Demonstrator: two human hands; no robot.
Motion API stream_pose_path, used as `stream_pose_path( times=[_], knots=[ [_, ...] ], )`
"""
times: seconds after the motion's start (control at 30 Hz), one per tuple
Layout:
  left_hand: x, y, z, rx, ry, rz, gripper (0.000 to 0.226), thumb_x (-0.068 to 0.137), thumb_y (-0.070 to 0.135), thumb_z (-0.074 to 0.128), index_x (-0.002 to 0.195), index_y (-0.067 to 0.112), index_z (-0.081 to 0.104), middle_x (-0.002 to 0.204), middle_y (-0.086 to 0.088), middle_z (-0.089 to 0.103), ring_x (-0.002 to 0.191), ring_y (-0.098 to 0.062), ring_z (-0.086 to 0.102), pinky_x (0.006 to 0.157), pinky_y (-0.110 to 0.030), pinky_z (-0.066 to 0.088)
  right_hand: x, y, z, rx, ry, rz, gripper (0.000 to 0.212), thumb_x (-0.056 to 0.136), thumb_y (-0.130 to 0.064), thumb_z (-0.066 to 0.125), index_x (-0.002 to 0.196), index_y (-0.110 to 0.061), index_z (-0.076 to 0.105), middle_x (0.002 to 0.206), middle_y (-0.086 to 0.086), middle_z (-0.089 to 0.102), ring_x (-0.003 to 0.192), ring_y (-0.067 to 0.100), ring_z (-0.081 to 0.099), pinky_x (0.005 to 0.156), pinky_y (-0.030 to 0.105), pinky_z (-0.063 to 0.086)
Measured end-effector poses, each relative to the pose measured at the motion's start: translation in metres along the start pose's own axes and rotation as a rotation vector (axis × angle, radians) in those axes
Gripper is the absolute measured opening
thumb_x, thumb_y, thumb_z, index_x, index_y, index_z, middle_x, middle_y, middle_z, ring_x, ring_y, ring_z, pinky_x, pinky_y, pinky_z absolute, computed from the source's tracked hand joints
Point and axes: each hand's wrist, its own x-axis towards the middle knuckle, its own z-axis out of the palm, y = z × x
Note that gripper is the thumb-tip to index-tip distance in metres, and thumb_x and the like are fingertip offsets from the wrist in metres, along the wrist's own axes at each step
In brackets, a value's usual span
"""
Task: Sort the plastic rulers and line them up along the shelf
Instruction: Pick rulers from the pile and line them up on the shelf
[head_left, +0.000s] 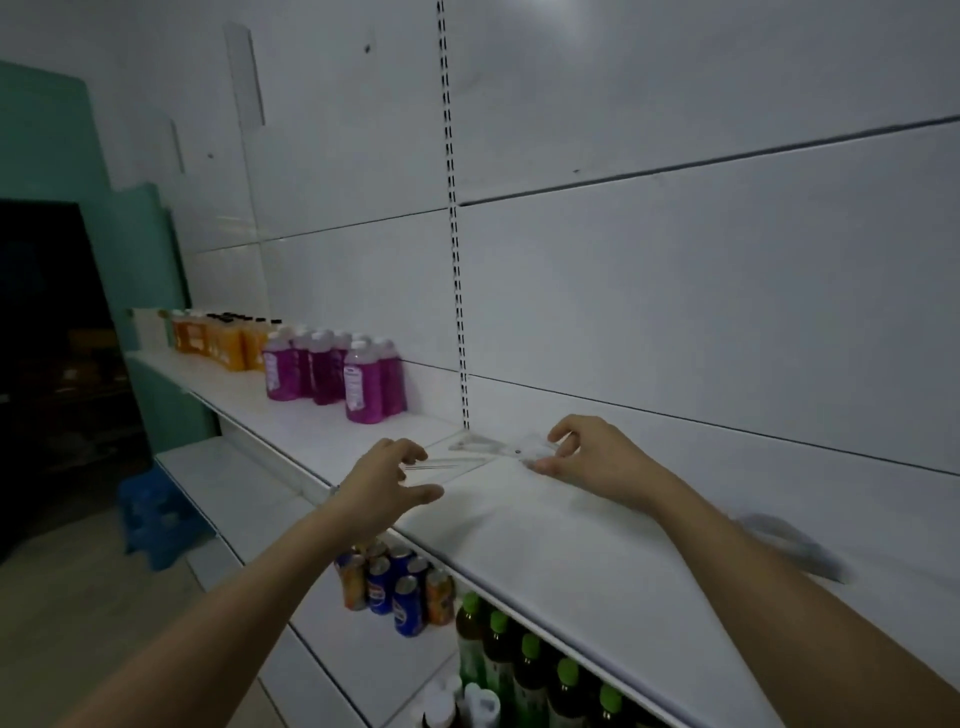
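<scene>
Clear plastic rulers lie on the white shelf (545, 525) between my hands. A transparent set square (475, 445) rests flat near the back panel, and a thin straight ruler (447, 463) lies in front of it. My right hand (587, 449) pinches the end of a clear ruler piece (535, 448) with thumb and fingers. Over the straight ruler's left end hovers my left hand (389, 480), fingers spread and curled, holding nothing. The rulers are faint against the shelf and their edges are hard to make out.
Purple bottles (358, 382) and orange bottles (228, 338) stand further left on the same shelf. Below it are drink cans (395, 587) and green-capped bottles (519, 660). A blurred grey object (789, 545) lies on the shelf at right. A blue stool (156, 525) stands on the floor.
</scene>
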Motion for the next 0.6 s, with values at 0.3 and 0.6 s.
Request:
stream_pose_path(
  times=[0.3,0.6],
  knots=[
    [0.118,-0.064,0.021,0.017,-0.085,0.110,0.051,0.081,0.040,0.073,0.125,0.018,0.057,0.117,0.001,0.052,0.106,-0.014,0.050,0.089,-0.023,0.040,0.106,0.007,0.024,-0.002,0.073,0.094,0.039,0.080,-0.038,0.076,0.110,-0.021,0.058,0.095,-0.006,0.062,0.070,0.007,0.058,0.061,0.021,0.039],
    [0.240,-0.103,0.076,0.034,-0.284,0.329,0.052,0.079,0.046,0.072,0.122,0.020,0.060,0.121,-0.002,0.049,0.112,-0.017,0.047,0.095,-0.025,0.039,0.157,0.018,0.048,-0.078,0.226,0.302,0.039,0.082,-0.034,0.075,0.112,-0.015,0.059,0.099,0.005,0.065,0.073,0.015,0.064,0.069,0.025,0.051]
  ],
)
